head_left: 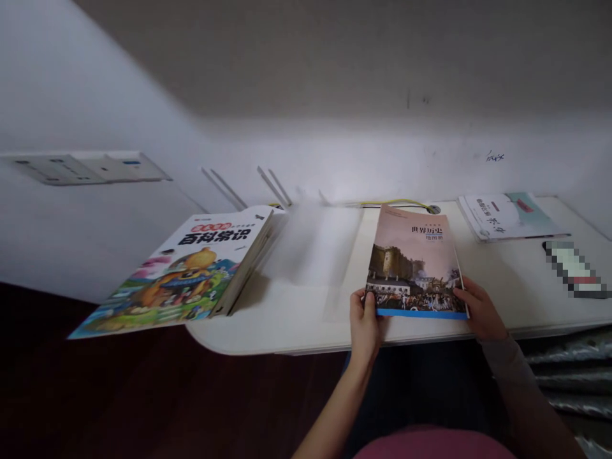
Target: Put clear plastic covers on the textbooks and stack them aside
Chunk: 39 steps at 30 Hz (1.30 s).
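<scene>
Two bare hands hold one tall beige paperback world-history atlas up from the desk edge. The left hand curls around its lower-left edge, with thumb pressing on the cover; the right hand is spread at the lower-right corner. The long axis points to 12 o'clock, and both hands are equally near. A thick colourful encyclopedia lies at 9 o'clock, a white booklet at 2 o'clock, on the white desk.

dim light, pale glare on wall, warped edges
</scene>
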Available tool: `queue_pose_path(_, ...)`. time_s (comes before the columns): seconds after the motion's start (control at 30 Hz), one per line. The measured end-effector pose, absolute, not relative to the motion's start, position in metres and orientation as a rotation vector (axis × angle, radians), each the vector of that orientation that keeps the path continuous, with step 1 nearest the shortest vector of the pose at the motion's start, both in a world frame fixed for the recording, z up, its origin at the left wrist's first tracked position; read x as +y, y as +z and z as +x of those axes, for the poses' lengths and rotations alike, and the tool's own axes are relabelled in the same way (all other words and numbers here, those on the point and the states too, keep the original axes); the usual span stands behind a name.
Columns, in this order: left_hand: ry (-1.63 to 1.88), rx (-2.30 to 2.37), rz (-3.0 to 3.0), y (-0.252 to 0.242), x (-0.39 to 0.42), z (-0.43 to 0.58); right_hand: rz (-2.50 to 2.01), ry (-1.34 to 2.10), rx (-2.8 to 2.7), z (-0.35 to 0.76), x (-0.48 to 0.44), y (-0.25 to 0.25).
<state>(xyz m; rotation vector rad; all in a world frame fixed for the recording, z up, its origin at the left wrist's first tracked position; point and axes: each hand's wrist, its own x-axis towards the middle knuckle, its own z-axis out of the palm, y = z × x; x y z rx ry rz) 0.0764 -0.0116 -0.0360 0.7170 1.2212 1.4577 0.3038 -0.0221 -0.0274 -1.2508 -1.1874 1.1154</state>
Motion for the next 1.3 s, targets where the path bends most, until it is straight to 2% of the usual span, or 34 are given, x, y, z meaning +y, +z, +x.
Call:
queue_pose_path(0.3, 1.244, 1.555, 1.964, -0.050, -0.008, 0.046, -1.319, 1.179, -1.180, 0.327, -0.006, -0.030)
queue_pose_path(0.43, 0.973, 1.675, 2.366, -0.056, -0.003, 0.026, -1.461, 0.939, -1.255, 0.337, -0.002, -0.031)
queue_pose_path(0.53, 0.822, 1.755, 2.455, -0.054, -0.003, 0.021, -1.552, 0.668, -1.269, 0.336, 0.000, -0.012)
queue_pose_path(0.7, 0.799, 1.772, 2.404, -0.047, -0.005, 0.023, -1.428, 0.246, -1.435, 0.302, -0.004, 0.069)
queue_pose_path(0.8, 0.949, 1.688, 2.201, -0.046, -0.005, 0.018, -1.384, 0.117, -1.687, 0.266, 0.000, 0.111)
queue_pose_path(0.87, 1.100, 1.621, 1.925, -0.046, -0.006, 0.012, -1.335, 0.105, -1.882, 0.238, 0.009, 0.120)
queue_pose_path(1.03, 1.369, 1.406, 1.228, -0.048, -0.010, -0.001, -1.428, 0.140, -2.185, 0.169, 0.039, 0.083)
queue_pose_path(1.17, 1.435, 1.298, 1.046, -0.051, -0.008, -0.003, -1.444, 0.262, -2.353, 0.130, 0.042, 0.043)
queue_pose_path(1.3, 1.464, 1.199, 0.939, -0.053, -0.004, -0.006, -1.346, 0.284, -2.482, 0.107, 0.033, 0.023)
